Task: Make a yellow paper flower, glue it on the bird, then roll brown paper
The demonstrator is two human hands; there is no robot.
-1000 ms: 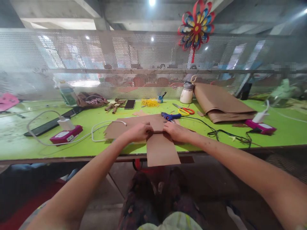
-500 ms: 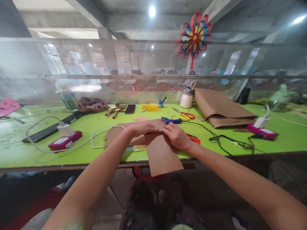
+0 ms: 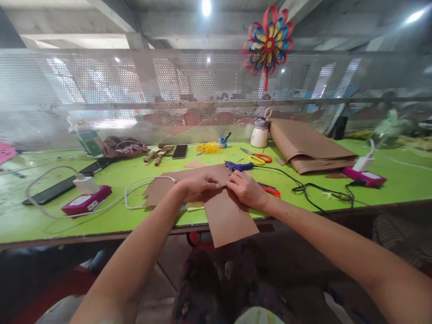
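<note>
A sheet of brown kraft paper [image 3: 231,220] hangs over the table's front edge, its far end under both hands. My left hand [image 3: 200,185] pinches that far edge, thumb and fingers pressed together on it. Close beside it, my right hand [image 3: 245,189] has its fingers curled onto the same edge. More brown paper [image 3: 160,191] lies flat beneath my left wrist. Just beyond my right hand rests a blue glue gun [image 3: 239,166] with a black cord. Red-handled scissors [image 3: 272,190] are partly hidden behind my right hand.
Yellow-and-orange scissors [image 3: 259,158], a phone [image 3: 180,151], yellow shreds [image 3: 208,148] and a white jar [image 3: 259,133] stand farther back. Folded brown paper [image 3: 313,144] lies at right. Purple power strips [image 3: 87,200] sit on both sides, with a white cable [image 3: 125,198] at left.
The camera view has shifted slightly. Both hands stay on the far edge of the brown paper, with the left fingers moved a little along it.
</note>
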